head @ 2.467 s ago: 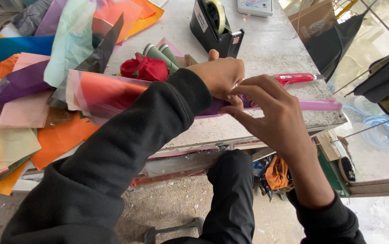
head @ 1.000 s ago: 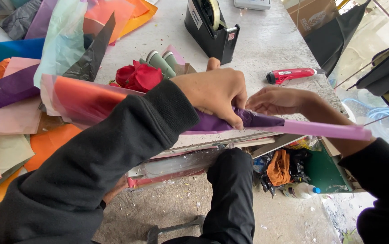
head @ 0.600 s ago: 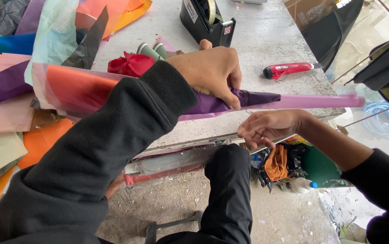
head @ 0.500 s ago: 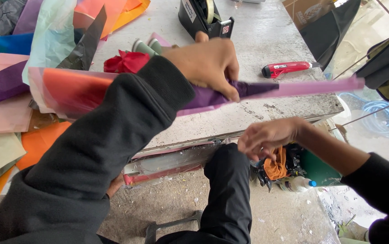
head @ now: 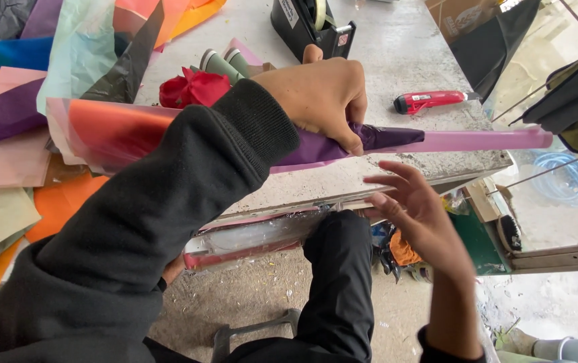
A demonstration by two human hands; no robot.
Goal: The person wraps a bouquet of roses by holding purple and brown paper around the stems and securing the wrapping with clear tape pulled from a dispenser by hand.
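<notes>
Currently your left hand (head: 319, 94) is clenched around the rolled paper cone (head: 249, 138), a tight wrap of purple and pink sheets that tapers to a long pink stem running out past the worktable's right edge; the wide end flares orange-red behind your black sleeve. Your right hand (head: 417, 215) holds nothing: fingers spread, palm turned up, below the cone and in front of the worktable (head: 396, 40) edge. Judged from this, the rolling is done and the wrap is only being held shut; the next move calls for something to fix it, and the black tape dispenser (head: 309, 27) stands at the table's far side, beyond your left hand. A red utility knife (head: 430, 101) lies on the table to the right of that hand. Red crepe flower (head: 195, 87) and green paper rolls (head: 225, 64) sit just behind your left sleeve. Loose tissue sheets (head: 47, 81), thin and creased, cover the table's left part. Tabletop: worn, speckled grey.
</notes>
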